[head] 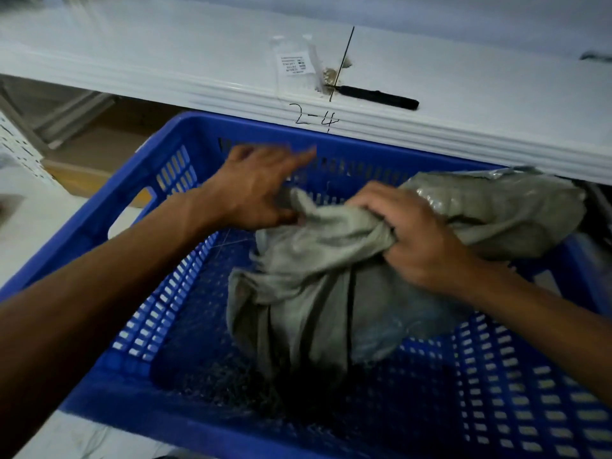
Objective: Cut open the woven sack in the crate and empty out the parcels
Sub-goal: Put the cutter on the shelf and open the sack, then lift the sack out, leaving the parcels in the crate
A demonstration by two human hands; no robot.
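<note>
A grey-green woven sack [311, 286] lies bunched up inside a blue slotted plastic crate [159, 326], its far end draped over the crate's right rim. My right hand [417, 236] is clenched on a gathered fold of the sack near its middle. My left hand [258, 190] pinches the sack's loose end at the far side of the crate, with the index finger stretched out and blurred. A pale bluish parcel [381, 336] shows through the sack's lower right. A black-handled cutter [377, 97] rests on the white shelf behind the crate.
The white shelf [165, 58] runs along the back, marked "2-4" on its front edge, with a small clear labelled bag [296, 66] beside the cutter. Cardboard and a white perforated panel [16, 147] sit below the shelf at the left.
</note>
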